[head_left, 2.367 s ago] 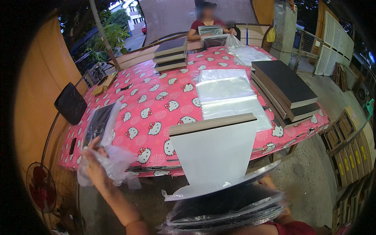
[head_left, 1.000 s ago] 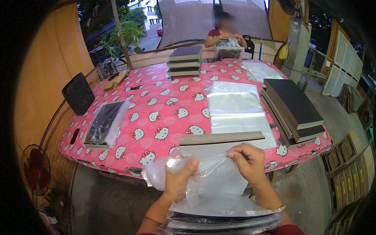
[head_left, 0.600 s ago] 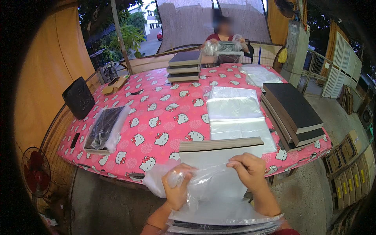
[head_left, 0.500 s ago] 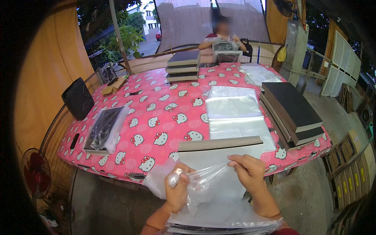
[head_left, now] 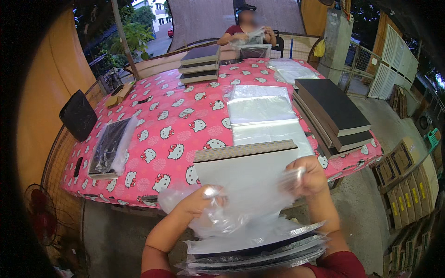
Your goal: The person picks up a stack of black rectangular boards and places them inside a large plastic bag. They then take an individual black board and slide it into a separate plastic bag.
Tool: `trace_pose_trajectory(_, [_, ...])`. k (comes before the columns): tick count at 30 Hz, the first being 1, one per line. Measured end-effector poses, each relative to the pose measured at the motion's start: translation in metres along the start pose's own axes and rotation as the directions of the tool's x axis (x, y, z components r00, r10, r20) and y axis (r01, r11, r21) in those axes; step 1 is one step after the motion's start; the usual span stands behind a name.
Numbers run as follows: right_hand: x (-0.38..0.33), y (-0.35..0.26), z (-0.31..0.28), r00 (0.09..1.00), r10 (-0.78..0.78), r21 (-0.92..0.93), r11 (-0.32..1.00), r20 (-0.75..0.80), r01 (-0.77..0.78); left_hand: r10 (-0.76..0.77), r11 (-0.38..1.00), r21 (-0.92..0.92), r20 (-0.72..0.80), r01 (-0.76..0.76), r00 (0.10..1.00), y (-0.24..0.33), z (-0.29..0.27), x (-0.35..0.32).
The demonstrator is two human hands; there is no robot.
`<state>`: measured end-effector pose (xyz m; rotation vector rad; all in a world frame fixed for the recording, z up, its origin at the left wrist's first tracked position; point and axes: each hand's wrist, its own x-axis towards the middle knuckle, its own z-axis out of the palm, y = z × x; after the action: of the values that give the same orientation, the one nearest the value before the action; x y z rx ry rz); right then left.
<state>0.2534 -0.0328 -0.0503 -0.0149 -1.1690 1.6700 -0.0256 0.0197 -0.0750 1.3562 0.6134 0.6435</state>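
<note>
Your left hand and right hand grip clear plastic bag over white board. Stack of bagged boards on lap. Pink patterned table ahead; dark board stack at right.

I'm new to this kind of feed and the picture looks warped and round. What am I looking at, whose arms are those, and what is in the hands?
There is no machine here. A person wears a wide fisheye camera on the head, looking down, so straight edges bend near the rim. The two forearms rising from the bottom edge belong to that person.

The left hand and right hand each pinch the same clear plastic bag, held in front of a white board with a wooden top edge. Below the hands sits a stack of bagged dark panels.

Beyond is a table with a pink cartoon-cat tablecloth. On it lie a pile of clear bags, dark boards stacked at right, one bagged panel at left, and another stack at the far end. A second person sits there, handling plastic.
</note>
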Motion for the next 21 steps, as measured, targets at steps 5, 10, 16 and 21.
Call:
trace_pose_trajectory(5, [-0.013,0.028,-0.024,0.797,0.603,-0.956,0.251,0.032,-0.151,0.359,0.605,-0.793,0.193,-0.07,0.913,-0.018,-0.031,0.023])
trace_pose_trajectory(10, [-0.027,0.014,-0.035,0.855,0.519,-0.597,0.69,0.013,-0.41,0.428,0.489,-0.852,0.048,-0.187,0.902,-0.003,-0.016,0.013])
trace_pose_trajectory(16, [-0.025,0.021,-0.017,0.985,0.17,-0.627,0.763,-0.042,-0.158,-0.011,0.7,0.656,0.404,-0.282,0.915,-0.008,-0.031,0.016])
trace_pose_trajectory(21, [-0.037,0.019,-0.024,0.857,0.513,-0.925,0.309,-0.034,-0.221,0.461,0.618,-0.78,0.258,-0.099,0.849,-0.031,-0.041,0.016])
